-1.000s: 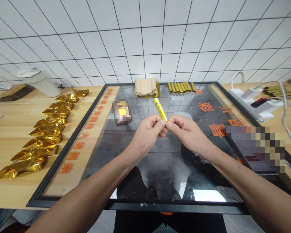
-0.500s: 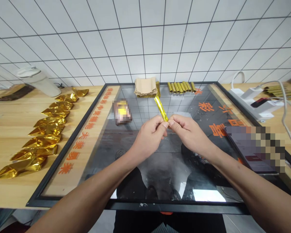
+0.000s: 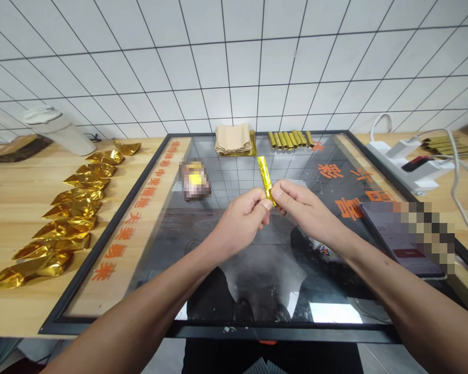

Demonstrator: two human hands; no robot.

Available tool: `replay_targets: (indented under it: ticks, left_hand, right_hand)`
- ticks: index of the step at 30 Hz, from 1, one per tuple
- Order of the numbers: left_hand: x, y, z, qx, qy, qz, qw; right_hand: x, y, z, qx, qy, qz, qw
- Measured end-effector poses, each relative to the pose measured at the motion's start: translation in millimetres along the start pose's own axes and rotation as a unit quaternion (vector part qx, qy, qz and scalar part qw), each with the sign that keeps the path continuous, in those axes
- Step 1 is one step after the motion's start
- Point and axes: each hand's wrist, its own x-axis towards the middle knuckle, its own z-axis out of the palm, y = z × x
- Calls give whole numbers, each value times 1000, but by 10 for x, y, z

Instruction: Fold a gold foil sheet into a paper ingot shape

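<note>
A thin gold foil roll (image 3: 264,174) points away from me above the glass-topped board (image 3: 148,244). Its near end is pinched between the fingertips of my left hand (image 3: 242,221) and my right hand (image 3: 300,210), which meet over the middle of the board. Beyond the roll lie a stack of brown paper sheets (image 3: 233,139) on gold foil and a row of several finished gold rolls (image 3: 290,138) at the board's far edge.
Several folded gold foil pouches (image 3: 68,213) line the wooden table at left, with a white lidded cup (image 3: 58,130) behind them. A blurred small packet (image 3: 195,179) lies on the glass. A white power strip (image 3: 413,163) with cables and a dark tablet (image 3: 405,234) sit at right.
The gold roll has turned from leaning left to nearly straight away from me, and both hands shifted slightly right while keeping hold of its near end.
</note>
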Motion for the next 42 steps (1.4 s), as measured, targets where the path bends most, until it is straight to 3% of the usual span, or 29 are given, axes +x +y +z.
replay_targets:
  ticks: [4, 8, 13, 20, 27, 34, 42]
  left_hand:
    - [-7, 14, 19, 8, -9, -5, 1000]
    - [16, 6, 3, 1, 28, 0, 1000]
    - [45, -13, -41, -4, 56, 12, 998]
    - [11, -5, -10, 43, 2, 12, 999]
    - [6, -19, -23, 43, 76, 28, 996]
    - [-12, -3, 0, 67, 56, 46, 995]
    - [-13, -19, -25, 49, 91, 69, 992]
  right_hand:
    - [6, 14, 8, 14, 2, -3, 1000]
    - [-1, 17, 20, -12, 23, -16, 1000]
    - [-18, 10, 52, -5, -13, -11, 1000]
    - [-16, 52, 41, 17, 7, -24, 1000]
    - [-30, 19, 64, -33, 1, -37, 999]
    - [-26, 46, 58, -7, 26, -42, 999]
    - [-54, 9, 63, -61, 25, -63, 996]
